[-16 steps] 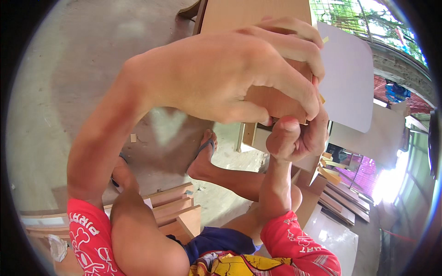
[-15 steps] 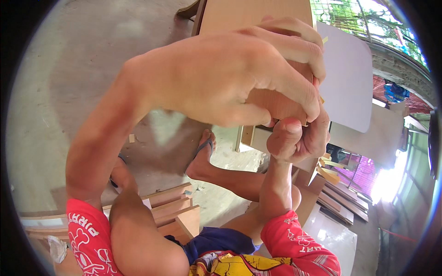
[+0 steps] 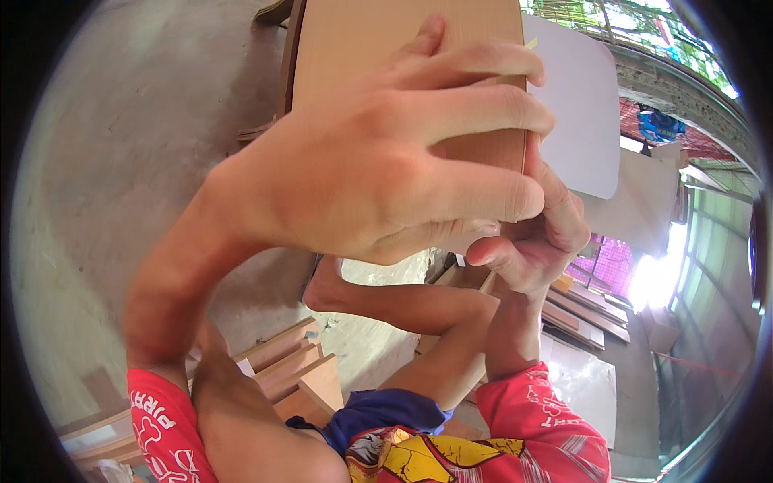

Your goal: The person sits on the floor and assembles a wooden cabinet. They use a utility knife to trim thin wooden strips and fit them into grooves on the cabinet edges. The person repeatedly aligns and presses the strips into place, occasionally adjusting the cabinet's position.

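Observation:
A light wood-coloured board (image 3: 346, 48) with a rounded corner fills the upper middle. My left hand (image 3: 386, 161) lies across its near end, the fingers spread and hooked over the right edge. The left thumb is tucked low at the near end, so the hand grips the board. A browner shaded patch of wood shows between the fingers. At the same right edge is my right hand (image 3: 539, 241), its fingertips up against the edge near the left fingertips. The right thumb stands apart from the fingers. Where the fingertips meet, the edge is partly hidden.
A pale grey panel (image 3: 572, 105) with rounded corners lies beyond the board on the right. Stacked wooden planks (image 3: 588, 310) are on the floor at right. Wooden pieces (image 3: 294, 366) lie low by my left leg. A blue bag (image 3: 660, 125) is at far right.
The view has shifted, and the board sits further left and lower. My left fingers have spread wider over it. The right thumb has come away from the board's near corner.

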### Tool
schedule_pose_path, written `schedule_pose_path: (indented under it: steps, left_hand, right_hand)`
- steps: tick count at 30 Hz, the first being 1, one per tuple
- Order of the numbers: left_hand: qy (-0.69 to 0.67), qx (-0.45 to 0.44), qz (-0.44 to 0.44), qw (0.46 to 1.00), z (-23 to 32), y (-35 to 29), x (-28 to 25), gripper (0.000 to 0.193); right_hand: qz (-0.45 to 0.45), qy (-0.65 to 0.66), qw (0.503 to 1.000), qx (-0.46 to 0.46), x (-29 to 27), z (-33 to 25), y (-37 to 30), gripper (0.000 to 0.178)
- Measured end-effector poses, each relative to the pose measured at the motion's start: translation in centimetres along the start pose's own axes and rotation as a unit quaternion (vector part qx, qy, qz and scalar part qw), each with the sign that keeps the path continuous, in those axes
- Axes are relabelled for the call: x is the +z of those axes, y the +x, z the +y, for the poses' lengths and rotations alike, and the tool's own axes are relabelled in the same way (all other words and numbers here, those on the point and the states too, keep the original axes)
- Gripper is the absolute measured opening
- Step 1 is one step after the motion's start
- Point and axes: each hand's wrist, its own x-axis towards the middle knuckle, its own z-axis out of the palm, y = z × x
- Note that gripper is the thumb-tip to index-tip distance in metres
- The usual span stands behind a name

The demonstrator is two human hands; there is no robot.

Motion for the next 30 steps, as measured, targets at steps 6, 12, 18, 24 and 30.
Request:
schedule_pose_path:
  steps: [6, 12, 18, 24, 30]
  left_hand:
    - [-0.005, -0.012, -0.004, 1.0, -0.1, 0.0, 0.2, 0.029]
    - [0.05, -0.08, 0.042, 0.995, 1.3, -1.9, -0.4, 0.032]
    - [0.156, -0.064, 0.182, 0.969, 2.4, -5.9, 4.0, 0.037]
    - [0.154, -0.059, 0.222, 0.961, 2.9, -6.3, 5.2, 0.025]
    - [0.183, -0.05, 0.242, 0.952, 2.3, -6.3, 5.9, 0.02]
  right_hand:
    - [-0.015, -0.044, 0.999, 0.018, -0.7, -1.1, 0.4, 0.097]
    - [-0.022, -0.141, 0.988, -0.062, -1.1, -0.3, 1.0, 0.086]
    - [-0.064, -0.127, 0.972, -0.19, 0.7, 2.4, 4.1, 0.087]
    - [-0.098, -0.047, 0.971, -0.212, 0.0, 3.6, 4.6, 0.061]
    - [-0.208, -0.103, 0.945, -0.23, -2.6, 1.7, 7.2, 0.044]
